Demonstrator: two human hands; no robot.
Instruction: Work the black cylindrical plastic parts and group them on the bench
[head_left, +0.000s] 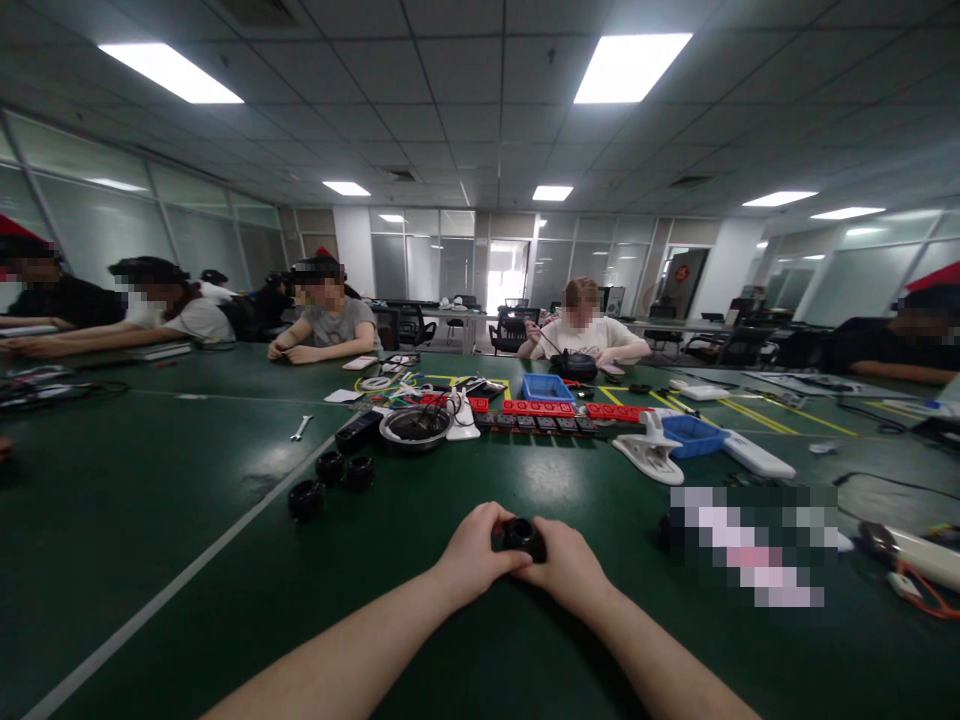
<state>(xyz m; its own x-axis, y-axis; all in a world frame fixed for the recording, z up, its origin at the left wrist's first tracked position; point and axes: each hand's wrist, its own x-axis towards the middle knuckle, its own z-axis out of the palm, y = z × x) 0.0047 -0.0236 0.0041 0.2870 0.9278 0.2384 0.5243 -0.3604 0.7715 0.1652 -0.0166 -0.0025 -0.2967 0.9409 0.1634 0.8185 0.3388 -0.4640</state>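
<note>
A small black round part (523,538) with a hole in its top is held between both hands, close to the green tabletop. My left hand (478,552) wraps its left side, with the thumb along the near face. From the right, my right hand (570,565) closes around the other side. Whether the part rests on the table I cannot tell. Three similar black round parts stand in a cluster to the left, one of them (306,500) nearer to me. Their exact kind is not clear.
Beyond my hands lie a metal bowl (417,427), red and black socket strips (538,425), a white clamp (651,450) and blue bins (691,437). A wrench (301,428) lies at left. Cables and a blurred-out item (750,550) are at right. Several people sit around the table.
</note>
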